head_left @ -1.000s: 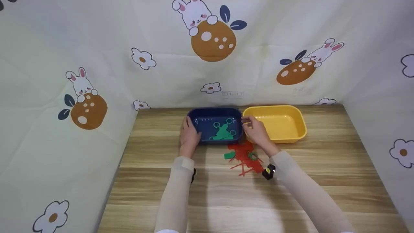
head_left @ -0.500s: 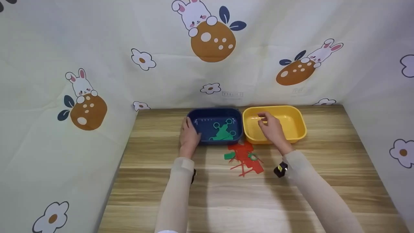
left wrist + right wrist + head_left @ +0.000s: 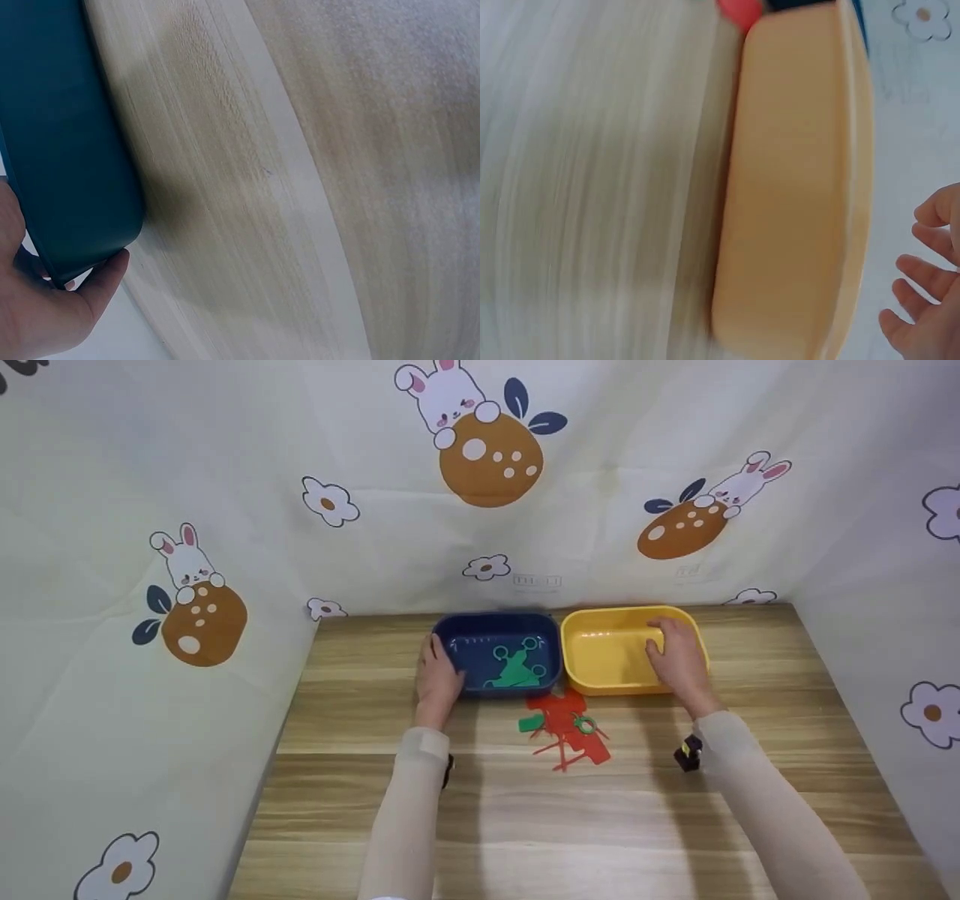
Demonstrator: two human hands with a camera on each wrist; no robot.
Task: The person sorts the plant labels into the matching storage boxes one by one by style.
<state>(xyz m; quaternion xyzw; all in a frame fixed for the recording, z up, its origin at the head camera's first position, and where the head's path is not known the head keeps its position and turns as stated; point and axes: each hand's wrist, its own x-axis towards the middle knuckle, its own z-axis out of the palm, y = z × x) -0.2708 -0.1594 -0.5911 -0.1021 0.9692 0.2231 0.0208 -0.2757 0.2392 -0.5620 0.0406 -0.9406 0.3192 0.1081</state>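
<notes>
My left hand (image 3: 439,679) holds the left end of a dark blue plastic bin (image 3: 497,693), its thumb at the front corner in the left wrist view. Flat green pieces (image 3: 517,669), some with rings, lie in that bin's right half. My right hand (image 3: 681,660) is over the right side of a yellow plastic bin (image 3: 611,688), fingers loosely bent with nothing between them. In the right wrist view its fingers hang apart from the yellow rim. Thin red pieces (image 3: 562,720) lie in a pile before the bins, with a small green piece (image 3: 532,723) and a green ring (image 3: 585,724).
Both bins stand side by side on a wood-grain table (image 3: 570,825), near its back edge. A pale curtain (image 3: 360,562) printed with rabbits and flowers hangs behind and along both sides.
My right hand has moved right, from the seam between the bins across to the yellow bin's right side. The left hand has stayed on the blue bin. The loose pieces look unmoved.
</notes>
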